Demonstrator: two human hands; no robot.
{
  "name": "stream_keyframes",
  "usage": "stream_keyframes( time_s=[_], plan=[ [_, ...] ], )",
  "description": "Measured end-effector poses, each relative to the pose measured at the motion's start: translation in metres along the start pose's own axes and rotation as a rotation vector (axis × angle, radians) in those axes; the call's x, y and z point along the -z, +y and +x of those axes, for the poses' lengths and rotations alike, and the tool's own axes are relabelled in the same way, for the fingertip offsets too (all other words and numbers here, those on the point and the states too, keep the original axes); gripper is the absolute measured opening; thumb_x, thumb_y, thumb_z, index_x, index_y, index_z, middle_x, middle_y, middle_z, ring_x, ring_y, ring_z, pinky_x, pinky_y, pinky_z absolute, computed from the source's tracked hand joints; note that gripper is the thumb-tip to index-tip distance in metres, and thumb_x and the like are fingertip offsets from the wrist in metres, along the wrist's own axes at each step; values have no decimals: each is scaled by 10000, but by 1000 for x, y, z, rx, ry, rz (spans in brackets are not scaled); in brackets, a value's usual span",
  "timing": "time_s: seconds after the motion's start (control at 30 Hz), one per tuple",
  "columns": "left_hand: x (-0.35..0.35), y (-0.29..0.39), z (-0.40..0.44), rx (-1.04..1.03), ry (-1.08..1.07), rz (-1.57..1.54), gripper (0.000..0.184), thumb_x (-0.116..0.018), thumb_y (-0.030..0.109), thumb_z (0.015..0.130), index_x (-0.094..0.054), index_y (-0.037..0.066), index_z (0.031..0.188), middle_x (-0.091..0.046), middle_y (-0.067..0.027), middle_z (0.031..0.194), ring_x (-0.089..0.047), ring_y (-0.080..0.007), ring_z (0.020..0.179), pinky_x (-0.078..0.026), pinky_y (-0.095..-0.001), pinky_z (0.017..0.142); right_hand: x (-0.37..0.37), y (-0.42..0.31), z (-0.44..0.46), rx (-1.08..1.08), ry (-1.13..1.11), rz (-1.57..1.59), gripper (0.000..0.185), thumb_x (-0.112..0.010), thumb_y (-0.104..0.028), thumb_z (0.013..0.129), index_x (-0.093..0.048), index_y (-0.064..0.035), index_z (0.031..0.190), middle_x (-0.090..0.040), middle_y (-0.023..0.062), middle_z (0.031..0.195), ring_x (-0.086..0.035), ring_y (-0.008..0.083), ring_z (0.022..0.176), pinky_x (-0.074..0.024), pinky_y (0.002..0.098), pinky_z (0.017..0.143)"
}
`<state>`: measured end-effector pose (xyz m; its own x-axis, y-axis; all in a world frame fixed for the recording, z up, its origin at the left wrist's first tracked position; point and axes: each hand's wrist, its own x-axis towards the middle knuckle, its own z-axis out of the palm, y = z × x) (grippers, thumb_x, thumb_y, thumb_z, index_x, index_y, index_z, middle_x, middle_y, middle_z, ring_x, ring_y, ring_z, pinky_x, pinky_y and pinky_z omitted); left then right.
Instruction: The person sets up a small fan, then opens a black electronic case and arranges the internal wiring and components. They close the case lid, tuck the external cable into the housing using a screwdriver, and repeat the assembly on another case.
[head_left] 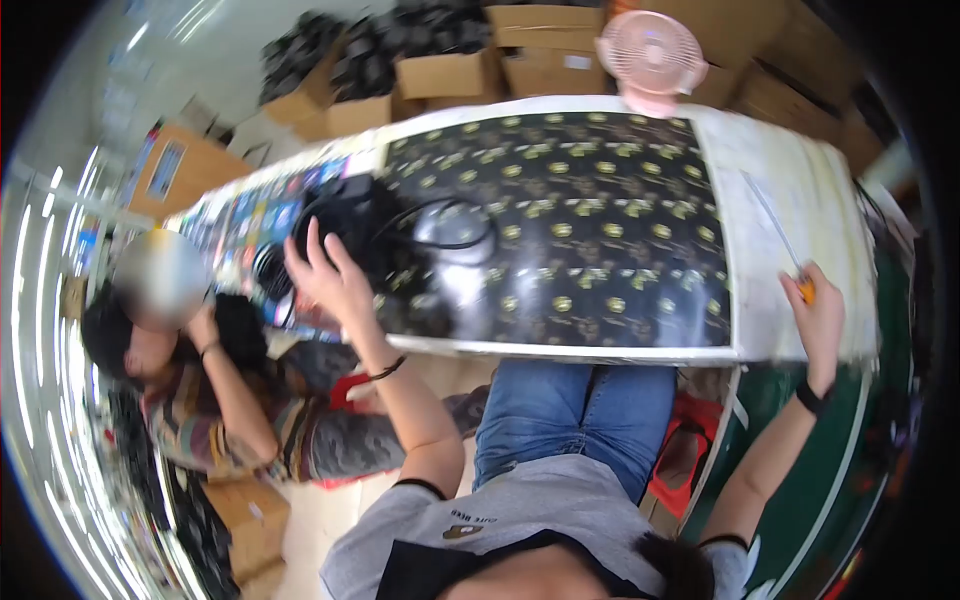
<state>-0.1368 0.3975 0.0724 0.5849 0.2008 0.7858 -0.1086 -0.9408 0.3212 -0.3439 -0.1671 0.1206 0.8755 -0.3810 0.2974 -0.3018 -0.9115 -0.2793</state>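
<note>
My right hand [818, 310] is closed around the orange handle of a screwdriver [773, 217] at the right end of the table. Its long thin metal shaft points away from me over the pale surface. On the left, my left hand [335, 280] is raised with its fingers apart, at a heap of black items [355, 205]. I cannot make out what kind they are, or whether my fingers touch them. A black cable [440, 243] loops out of the heap onto the dark printed mat [600, 220].
A pink fan [652, 60] stands at the table's far edge. Cardboard boxes [445, 75], some filled with black items, line the floor behind. A co-worker [230, 400] sits close on my left, one hand raised to the face. A red stool [690, 450] is beside my legs.
</note>
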Motion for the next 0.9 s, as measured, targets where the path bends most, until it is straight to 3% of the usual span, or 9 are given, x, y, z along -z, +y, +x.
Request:
stream_keyframes(
  time_s=[0.07, 0.13, 0.23, 0.37, 0.47, 0.57, 0.7, 0.77, 0.9],
  plan=[
    [-6, 26, 1, -128, -33, 459, 389, -568, 354, 965, -600, 191, 1317, -457, -229, 1419, -380, -455, 1319, -300, -555, 1094, -1, 0, -2, -11, 23, 5, 308, -753, -301, 829, -614, -26, 842, -618, 189, 689, -617, 384, 656, -458, 430, 573],
    [3, 47, 15, -133, -154, 460, 375, -603, 349, 946, -630, 168, 1273, -475, -237, 1405, -436, -465, 1258, -342, -565, 1044, 1, 1, -5, 1, 0, 3, 310, -742, -342, 817, -644, -49, 852, -643, 165, 720, -637, 363, 701, -481, 438, 609],
    [11, 65, 31, -382, 100, 88, 280, -610, 237, 956, -689, 48, 1148, -591, -218, 1262, -546, -389, 1146, -400, -526, 995, 4, 17, -11, -27, -42, -31, 290, -746, -347, 807, -669, -72, 863, -664, 154, 726, -653, 357, 722, -503, 420, 649],
    [41, 163, 13, -385, -177, -660, 178, -533, 50, 961, -670, -63, 965, -702, -134, 916, -666, -264, 839, -532, -365, 769, 18, 39, -19, -171, 4, -50, 269, -714, -353, 836, -716, -88, 882, -683, 162, 768, -661, 352, 745, -520, 408, 663],
    [75, 254, -6, -969, -235, -895, 81, -664, 87, 845, -707, 52, 785, -705, -53, 755, -672, -218, 653, -517, -323, 601, 21, 70, -18, -315, 139, -58, 317, -692, -397, 859, -739, -97, 950, -696, 166, 793, -678, 330, 750, -527, 389, 677],
    [130, 315, -21, -1152, -427, -914, 159, -681, 274, 900, -729, 136, 838, -689, 1, 785, -648, -172, 667, -464, -274, 565, 27, 133, -28, -479, 359, -83, 387, -671, -456, 878, -734, -98, 1009, -721, 147, 911, -697, 293, 861, -532, 353, 755],
    [150, 344, -41, -1419, -129, -1065, 123, -711, 261, 741, -706, 174, 827, -639, 44, 744, -590, -121, 655, -380, -224, 522, 28, 274, -62, -500, 664, -39, 485, -682, -556, 830, -750, -114, 1018, -711, 106, 1076, -702, 278, 873, -533, 358, 775],
    [156, 354, -48, -1414, -55, -1196, 152, -607, 127, 655, -653, 10, 740, -607, -52, 721, -522, -177, 609, -338, -263, 534, 42, 307, -84, -760, 574, 49, 486, -676, -566, 829, -754, -149, 1066, -681, 118, 1152, -696, 232, 814, -525, 313, 725],
    [159, 370, -75, -1138, 210, -1115, 142, -614, 158, 632, -644, 30, 684, -568, -46, 637, -482, -155, 549, -316, -248, 498, 49, 413, -131, -850, 672, -49, 507, -710, -581, 795, -753, -187, 1112, -538, 181, 1360, -648, 202, 1005, -559, 278, 697]
  ],
)
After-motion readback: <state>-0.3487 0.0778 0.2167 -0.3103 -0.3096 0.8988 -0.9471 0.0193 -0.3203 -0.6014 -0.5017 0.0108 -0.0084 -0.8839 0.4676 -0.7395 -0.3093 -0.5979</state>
